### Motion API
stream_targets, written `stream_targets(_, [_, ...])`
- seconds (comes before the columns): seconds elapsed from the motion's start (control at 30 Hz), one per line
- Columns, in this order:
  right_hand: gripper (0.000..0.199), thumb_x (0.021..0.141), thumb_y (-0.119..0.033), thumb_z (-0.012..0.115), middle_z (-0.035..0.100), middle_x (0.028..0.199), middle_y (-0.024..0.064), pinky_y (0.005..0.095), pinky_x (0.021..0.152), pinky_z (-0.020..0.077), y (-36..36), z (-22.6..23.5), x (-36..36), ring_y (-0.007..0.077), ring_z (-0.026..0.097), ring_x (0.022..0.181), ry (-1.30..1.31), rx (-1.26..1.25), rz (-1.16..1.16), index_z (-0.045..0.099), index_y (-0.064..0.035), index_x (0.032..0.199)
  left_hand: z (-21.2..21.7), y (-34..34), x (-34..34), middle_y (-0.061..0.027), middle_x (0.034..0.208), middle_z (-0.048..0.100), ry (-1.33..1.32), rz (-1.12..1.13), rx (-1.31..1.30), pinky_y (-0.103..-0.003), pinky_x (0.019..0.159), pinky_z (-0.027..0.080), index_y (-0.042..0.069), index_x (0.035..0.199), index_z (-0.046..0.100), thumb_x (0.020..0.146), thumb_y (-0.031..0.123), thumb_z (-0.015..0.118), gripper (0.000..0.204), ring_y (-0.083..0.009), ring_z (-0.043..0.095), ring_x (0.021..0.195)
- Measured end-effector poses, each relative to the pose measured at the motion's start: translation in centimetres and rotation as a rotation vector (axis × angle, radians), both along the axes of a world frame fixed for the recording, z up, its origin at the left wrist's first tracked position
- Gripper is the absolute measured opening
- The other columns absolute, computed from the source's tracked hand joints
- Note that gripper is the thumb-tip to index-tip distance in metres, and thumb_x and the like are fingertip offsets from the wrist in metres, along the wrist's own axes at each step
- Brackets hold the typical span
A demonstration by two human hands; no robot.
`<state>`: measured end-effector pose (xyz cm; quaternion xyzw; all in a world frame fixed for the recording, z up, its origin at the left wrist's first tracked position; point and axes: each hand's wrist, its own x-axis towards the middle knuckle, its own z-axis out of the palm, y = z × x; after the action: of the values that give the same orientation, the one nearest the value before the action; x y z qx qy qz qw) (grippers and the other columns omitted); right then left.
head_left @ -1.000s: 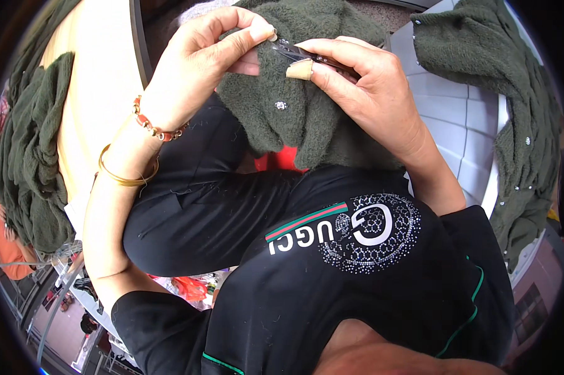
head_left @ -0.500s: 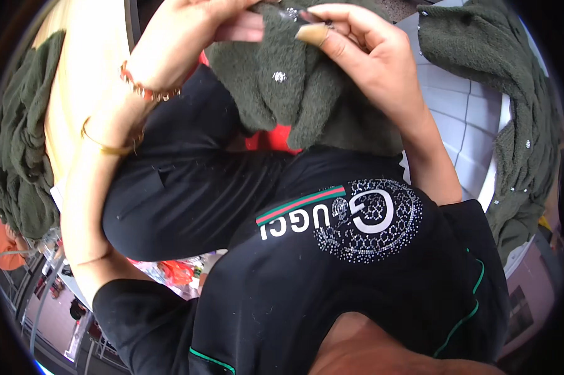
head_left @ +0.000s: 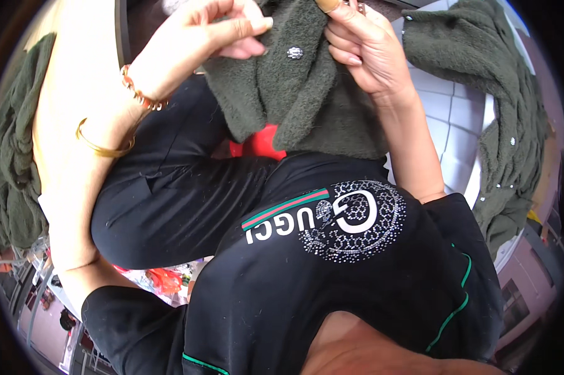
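A fuzzy dark green knit garment (head_left: pixel 341 112) hangs over my lap, its upper part running past the top edge of the view. One sparkling button (head_left: pixel 295 53) shows on its front. My left hand (head_left: pixel 216 31) is at the garment's left side, thumb and fingers curled together in a pinch; whatever they hold is too small to make out. On the right side, my right hand (head_left: pixel 371 50) is closed against the cloth, its fingers curled. A tan cover (head_left: pixel 327 5) sits on its thumb tip. What that hand grips is cut off by the top edge.
More dark green garment (head_left: pixel 463 53) with shiny buttons lies over a white-lined container (head_left: pixel 441 106) at the right. Another green pile (head_left: pixel 13 150) rests at the far left, by a pale wooden surface (head_left: pixel 76 37). Something red (head_left: pixel 263 142) shows under the garment.
My right hand has moved up, away from the upper button. My left hand has shifted slightly down and its fingers show more. The garment has slid a little, bringing the lower button higher.
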<state>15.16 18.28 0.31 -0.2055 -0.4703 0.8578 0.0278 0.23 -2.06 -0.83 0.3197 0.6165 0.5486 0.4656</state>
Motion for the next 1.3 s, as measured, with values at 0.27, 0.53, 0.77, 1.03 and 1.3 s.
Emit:
stream_targets(0.27, [0.013, 0.099, -0.017, 0.063, 0.037, 0.056, -0.012, 0.0179, 0.037, 0.0224, 0.9, -3.4, -0.6, -0.0006, 0.029, 0.041, 0.053, -0.294, -0.009, 0.059, -0.0115, 0.088, 0.4, 2.2, 1.7, 0.007, 0.091, 0.065, 0.225, -0.241, -0.171, -0.017, 0.071, 0.046, 0.007, 0.103, 0.065, 0.093, 0.009, 0.07, 0.012, -0.0001, 0.059, 0.082])
stream_targets(0.53, [0.009, 0.1, -0.017, 0.061, 0.037, 0.058, -0.0116, 0.0167, 0.037, 0.0231, 1.3, -1.6, -0.6, -0.0005, 0.031, 0.042, -0.016, -0.245, -0.045, 0.061, -0.011, 0.093, 1.0, 2.0, 1.4, 0.0031, 0.089, 0.066, 0.028, -0.191, -0.02, -0.02, 0.081, 0.047, 0.006, 0.101, 0.065, 0.098, 0.02, 0.063, 0.014, -0.0053, 0.062, 0.09])
stream_targets(0.77, [0.01, 0.101, -0.017, 0.059, 0.037, 0.06, -0.0109, 0.0167, 0.039, 0.0238, 1.4, -1.1, 0.6, -0.0009, 0.031, 0.044, -0.012, -0.27, 0.011, 0.062, -0.0075, 0.099, -0.8, 1.2, -0.2, 0.0013, 0.098, 0.065, -0.044, -0.008, -0.081, -0.022, 0.077, 0.048, 0.008, 0.112, 0.06, 0.101, 0.02, 0.059, 0.017, -0.0076, 0.066, 0.087])
stream_targets(1.03, [0.011, 0.1, -0.019, 0.062, 0.038, 0.06, -0.0119, 0.0169, 0.039, 0.0222, 1.0, -0.6, 0.6, -0.0013, 0.031, 0.044, 0.09, -0.274, 0.051, 0.061, -0.0097, 0.094, 2.1, 2.0, 1.0, 0.0039, 0.092, 0.059, 0.314, 0.22, 0.03, -0.019, 0.066, 0.046, 0.008, 0.114, 0.058, 0.098, 0.011, 0.063, 0.018, -0.0033, 0.055, 0.073])
stream_targets(1.3, [0.01, 0.1, -0.02, 0.062, 0.04, 0.059, -0.0123, 0.0152, 0.038, 0.0237, 1.4, -3.0, -0.6, -0.002, 0.033, 0.044, 0.097, -0.255, -0.019, 0.065, -0.0102, 0.101, 2.6, 2.8, 3.9, -0.0018, 0.078, 0.057, 0.913, -0.064, -0.131, -0.027, 0.057, 0.048, 0.008, 0.091, 0.072, 0.08, 0.026, 0.082, 0.023, -0.011, 0.057, 0.059])
